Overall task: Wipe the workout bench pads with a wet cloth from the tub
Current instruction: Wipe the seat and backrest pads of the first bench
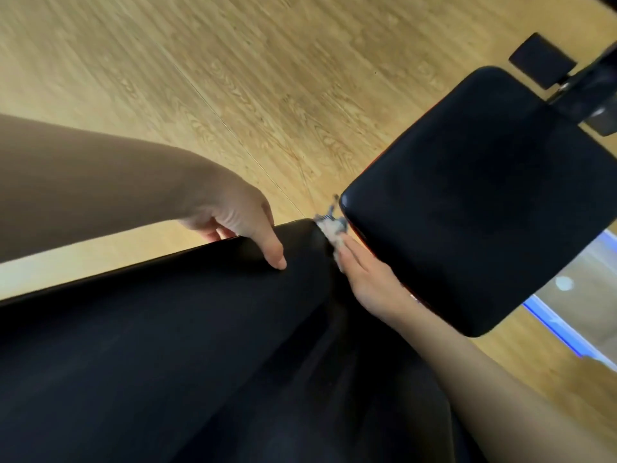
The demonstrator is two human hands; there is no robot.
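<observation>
We see a seat pad (477,195) of smooth, slightly glossy black upholstery, a duller long pad (167,345), a frayed pale cloth (330,228), a wood-grain floor (233,78)

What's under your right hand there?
A cloth, pressed by the right hand into the gap between the long pad and the short pad. Only its frayed end shows past the fingertips; the rest is covered.

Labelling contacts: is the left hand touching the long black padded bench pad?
Touching. The head view shows the left hand with thumb flat on the long black padded bench pad, fingers curled over its edge.
</observation>
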